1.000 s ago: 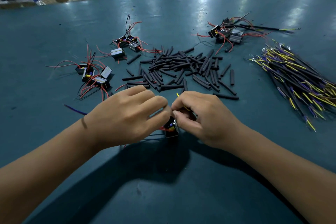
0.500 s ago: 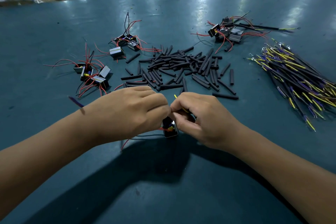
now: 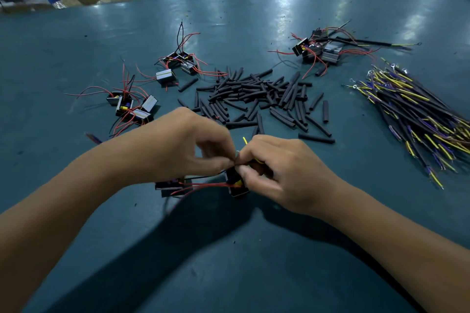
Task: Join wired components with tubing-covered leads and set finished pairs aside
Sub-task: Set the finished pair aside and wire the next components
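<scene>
Near the table's (image 3: 76,211) front edge, our left hand (image 3: 175,145) and right hand (image 3: 287,173) meet fingertip to fingertip, both pinching the yellow-tipped lead (image 3: 245,141) above 1 small black component (image 3: 237,184) with red wires.

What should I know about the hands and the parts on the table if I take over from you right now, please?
Left hand and right hand pinch wire ends together above a black component; a second component lies under the left wrist.
Tubing pieces are heaped mid-table, yellow-purple leads to the right, loose components to the left.
This join is unfinished; many remain.
</scene>
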